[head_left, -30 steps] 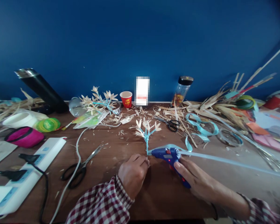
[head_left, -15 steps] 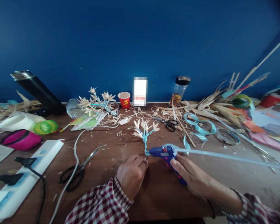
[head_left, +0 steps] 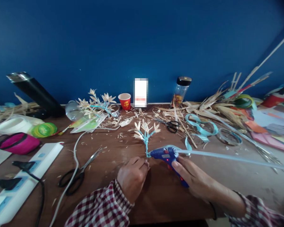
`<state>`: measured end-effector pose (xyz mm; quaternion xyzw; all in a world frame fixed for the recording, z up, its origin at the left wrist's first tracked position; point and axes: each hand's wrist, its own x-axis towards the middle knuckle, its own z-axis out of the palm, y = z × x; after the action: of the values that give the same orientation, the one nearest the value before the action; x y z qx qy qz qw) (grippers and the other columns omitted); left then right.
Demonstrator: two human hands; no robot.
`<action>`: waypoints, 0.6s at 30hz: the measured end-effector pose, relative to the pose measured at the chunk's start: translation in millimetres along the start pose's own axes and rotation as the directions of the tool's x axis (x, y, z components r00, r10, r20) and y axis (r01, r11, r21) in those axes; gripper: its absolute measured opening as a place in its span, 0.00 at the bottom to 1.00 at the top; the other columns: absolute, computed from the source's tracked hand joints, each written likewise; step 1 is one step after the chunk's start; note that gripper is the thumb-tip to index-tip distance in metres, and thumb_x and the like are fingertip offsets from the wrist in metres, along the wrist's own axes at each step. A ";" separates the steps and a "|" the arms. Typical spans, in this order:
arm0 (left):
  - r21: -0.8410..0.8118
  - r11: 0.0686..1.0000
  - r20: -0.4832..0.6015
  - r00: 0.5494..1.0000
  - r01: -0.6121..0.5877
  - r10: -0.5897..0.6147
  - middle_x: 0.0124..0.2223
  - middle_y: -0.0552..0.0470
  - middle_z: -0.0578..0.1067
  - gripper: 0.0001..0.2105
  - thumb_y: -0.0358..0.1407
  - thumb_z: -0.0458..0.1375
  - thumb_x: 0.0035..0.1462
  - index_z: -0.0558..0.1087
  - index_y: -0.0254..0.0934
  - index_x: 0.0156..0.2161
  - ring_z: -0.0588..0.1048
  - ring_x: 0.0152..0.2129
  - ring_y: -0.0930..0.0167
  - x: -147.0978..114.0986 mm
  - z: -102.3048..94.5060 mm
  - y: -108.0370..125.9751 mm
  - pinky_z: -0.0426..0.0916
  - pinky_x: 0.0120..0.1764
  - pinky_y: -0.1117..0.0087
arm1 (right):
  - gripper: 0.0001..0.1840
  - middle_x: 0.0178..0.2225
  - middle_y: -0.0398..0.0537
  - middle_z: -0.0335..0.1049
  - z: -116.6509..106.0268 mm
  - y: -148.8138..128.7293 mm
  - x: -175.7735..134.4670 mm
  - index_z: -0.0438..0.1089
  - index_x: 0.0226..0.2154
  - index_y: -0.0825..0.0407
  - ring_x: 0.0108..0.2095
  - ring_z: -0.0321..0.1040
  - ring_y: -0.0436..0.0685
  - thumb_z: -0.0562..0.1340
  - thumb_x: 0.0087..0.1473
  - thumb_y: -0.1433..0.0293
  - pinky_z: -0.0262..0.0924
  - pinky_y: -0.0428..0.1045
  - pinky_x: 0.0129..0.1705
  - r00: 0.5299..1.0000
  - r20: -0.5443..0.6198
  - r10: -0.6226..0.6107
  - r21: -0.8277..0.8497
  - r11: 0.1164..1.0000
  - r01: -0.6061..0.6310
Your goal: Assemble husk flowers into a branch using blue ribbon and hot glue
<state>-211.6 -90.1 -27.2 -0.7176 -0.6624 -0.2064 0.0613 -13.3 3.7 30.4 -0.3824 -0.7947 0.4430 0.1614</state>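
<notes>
My left hand (head_left: 133, 178) is closed around the lower stem of a handmade flower spray (head_left: 145, 136), which stands upright with pale husk-like petals and blue-wrapped branches. In my right hand (head_left: 194, 178) is a blue hot glue gun (head_left: 166, 153), its red light lit and a long clear glue stick running out of its back to the right. The gun's nozzle touches, or nearly touches, the blue wrapping low on the stem, just above my left fingers. Light blue ribbon (head_left: 188, 145) lies beyond the gun.
Black-handled scissors (head_left: 79, 176) and a white power strip (head_left: 26, 179) lie at left. Farther back are a second flower spray (head_left: 101, 104), a red paper cup (head_left: 125, 101), other scissors (head_left: 172, 126) and a glass jar (head_left: 180, 91). Dry husks (head_left: 210, 102) pile up at right.
The whole view has shifted slightly, with objects sitting a little farther left. Both hands keep their holds, and the glue gun's nozzle stays at the stem.
</notes>
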 end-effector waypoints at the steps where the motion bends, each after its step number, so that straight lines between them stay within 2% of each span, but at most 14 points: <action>1: 0.002 1.000 -0.005 1.000 0.001 -0.001 0.32 0.53 0.75 0.07 0.33 0.51 0.58 0.71 0.38 0.32 0.72 0.33 0.69 0.0 -0.2 0.0 0.69 0.31 0.69 | 0.19 0.38 0.50 0.75 1.1 2.4 0.5 0.71 0.41 0.49 0.39 0.71 0.59 0.50 0.57 0.59 0.66 0.53 0.45 1.000 0.002 -0.011 -0.005 1.000 0.011; 7: -0.032 0.999 0.005 1.000 -0.009 0.009 0.33 0.53 0.75 0.07 0.32 0.51 0.59 0.71 0.38 0.32 0.72 0.34 0.70 0.3 -1.7 0.1 0.69 0.33 0.69 | 0.20 0.43 0.52 0.73 0.9 10.9 -1.2 0.68 0.46 0.51 0.45 0.68 0.60 0.48 0.59 0.61 0.63 0.54 0.49 1.000 -0.010 -0.010 -0.082 0.997 0.009; 11: -0.026 1.000 -0.002 1.000 -0.006 0.006 0.34 0.54 0.75 0.07 0.32 0.51 0.58 0.71 0.38 0.33 0.72 0.34 0.70 0.0 -1.5 0.5 0.69 0.33 0.69 | 0.20 0.44 0.54 0.72 -2.6 7.4 -3.7 0.68 0.46 0.51 0.47 0.67 0.61 0.48 0.58 0.63 0.61 0.56 0.51 0.997 0.032 -0.068 -0.112 0.991 0.072; 18: -0.015 1.000 -0.014 1.000 -0.007 0.007 0.34 0.54 0.76 0.07 0.33 0.52 0.58 0.71 0.38 0.33 0.72 0.34 0.70 0.5 0.9 -0.4 0.69 0.33 0.69 | 0.21 0.45 0.56 0.72 -3.8 9.5 -4.5 0.68 0.47 0.53 0.48 0.67 0.64 0.49 0.56 0.65 0.61 0.59 0.52 0.992 -0.006 -0.128 -0.166 0.978 0.126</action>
<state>-211.8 -89.3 -27.9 -0.7189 -0.6577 -0.2162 0.0613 -3.7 5.6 25.0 -0.3467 -0.8501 0.3610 0.1638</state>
